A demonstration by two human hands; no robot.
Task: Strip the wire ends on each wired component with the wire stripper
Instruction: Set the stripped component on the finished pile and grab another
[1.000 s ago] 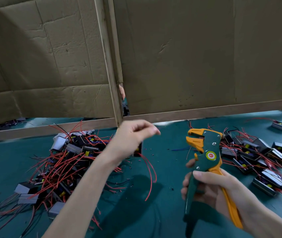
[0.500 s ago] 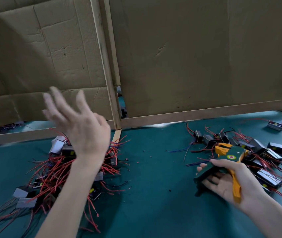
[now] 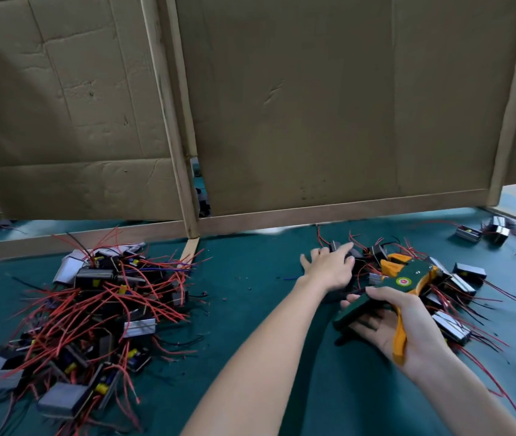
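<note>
My right hand [image 3: 407, 328] holds the green and orange wire stripper [image 3: 385, 294] low over the green table, thumb on top, its jaws pointing away from me. My left hand [image 3: 329, 269] reaches across to the right-hand pile of small black and grey wired components [image 3: 451, 287], fingers stretched forward onto a black component [image 3: 357, 256] at the pile's near-left edge. Whether it grips the part is hidden by the hand. A larger heap of components with red wires [image 3: 99, 309] lies to the left.
A cardboard partition on wooden frames [image 3: 282, 121] stands along the table's back edge. Two loose components [image 3: 483, 232] lie at the far right. The green mat [image 3: 250, 309] runs between the two piles, with small wire scraps on it.
My left hand, raised and open above the left heap half a second ago, has swung right and down to the right-hand pile. The right hand with the stripper has stayed low by that pile.
</note>
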